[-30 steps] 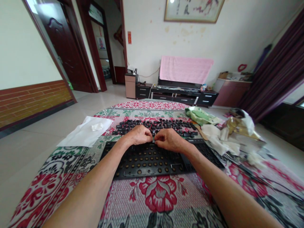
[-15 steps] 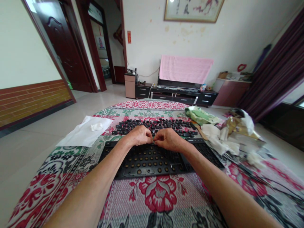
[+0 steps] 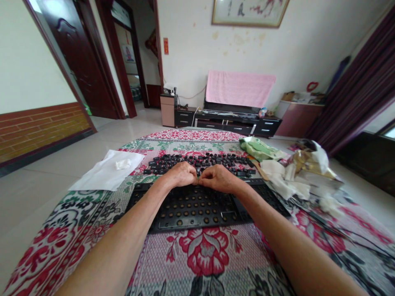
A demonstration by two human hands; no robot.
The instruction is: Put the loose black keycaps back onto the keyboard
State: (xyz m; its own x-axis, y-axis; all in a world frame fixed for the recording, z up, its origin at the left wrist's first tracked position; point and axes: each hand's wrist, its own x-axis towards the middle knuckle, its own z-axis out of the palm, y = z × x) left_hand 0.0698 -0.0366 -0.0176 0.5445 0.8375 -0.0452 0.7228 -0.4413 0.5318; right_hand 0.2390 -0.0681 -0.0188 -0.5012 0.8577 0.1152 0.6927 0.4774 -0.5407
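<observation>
Keyboard (image 3: pixel 197 209), landmark: lay flat on floral tablecloth (image 3: pixel 203 253), squarely before you, presumably for two-handed reach. Your left hand (image 3: pixel 183 174) and right hand (image 3: pixel 217 179) met at keyboard's far edge, fingers curled narrow, tips nearly together, seemingly for fine handling. Loose black keycaps (image 3: pixel 224 159) spread just beyond keyboard, likely for ready access; white sheet (image 3: pixel 103 174) lay left of it. Hidden: whatever fingertips held, if anything (could not be told); keyboard's stretches beneath forearms. Hard to make out: jumbled wrappings (image 3: pixel 313 170) right of keyboard.
</observation>
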